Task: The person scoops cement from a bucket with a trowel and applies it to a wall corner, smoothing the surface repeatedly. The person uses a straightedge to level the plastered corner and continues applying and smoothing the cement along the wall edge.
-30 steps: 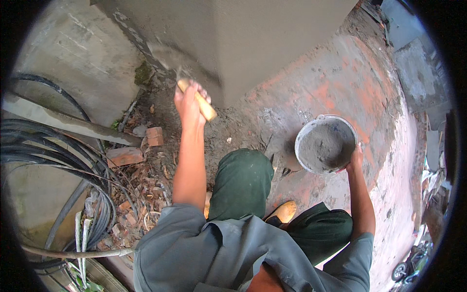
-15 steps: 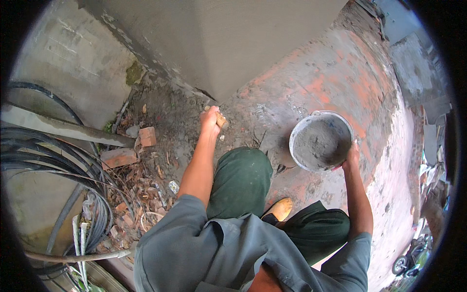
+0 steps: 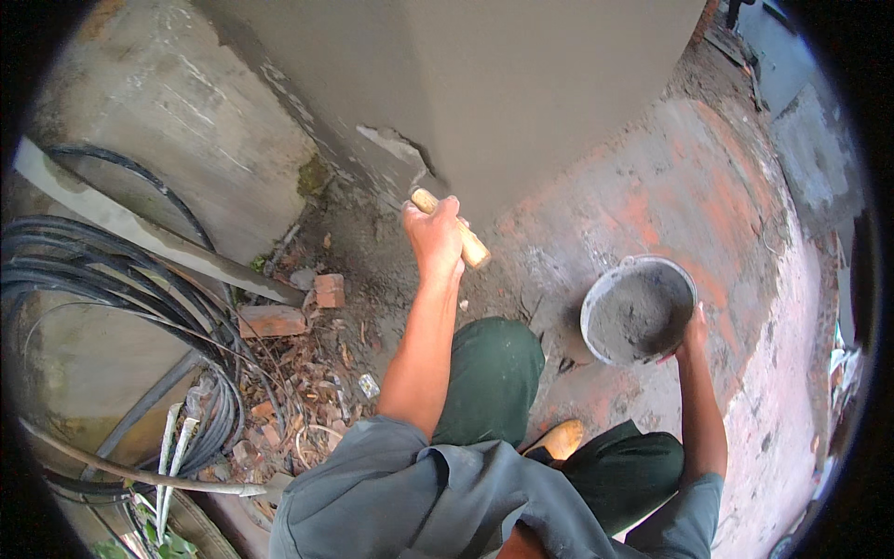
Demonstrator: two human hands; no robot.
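Note:
My left hand (image 3: pixel 435 235) is closed around the wooden handle of a trowel (image 3: pixel 475 250). Its thin blade lies against the lower part of the grey plastered wall (image 3: pixel 521 102), close to the wall's bottom edge, and mortar partly blends with its outline. Out to the right, my right hand (image 3: pixel 694 333) grips the side of a round bucket (image 3: pixel 585 321); its fingers are mostly hidden behind the rim. Grey wet mortar (image 3: pixel 643 317) fills much of the bucket, which is tilted slightly toward me.
Coiled black hoses (image 3: pixel 121 270) and a pale pipe (image 3: pixel 158 224) lie at the left. Beside them are broken bricks (image 3: pixel 272 321) and rubble with dry leaves. Mortar-smeared reddish ground (image 3: pixel 643 214) runs along the wall's right side. My knees are bent below my hands.
The trowel blade now shows against the wall, and my left hand has turned, exposing more of the handle. My right hand still holds the bucket. The whole view has shifted.

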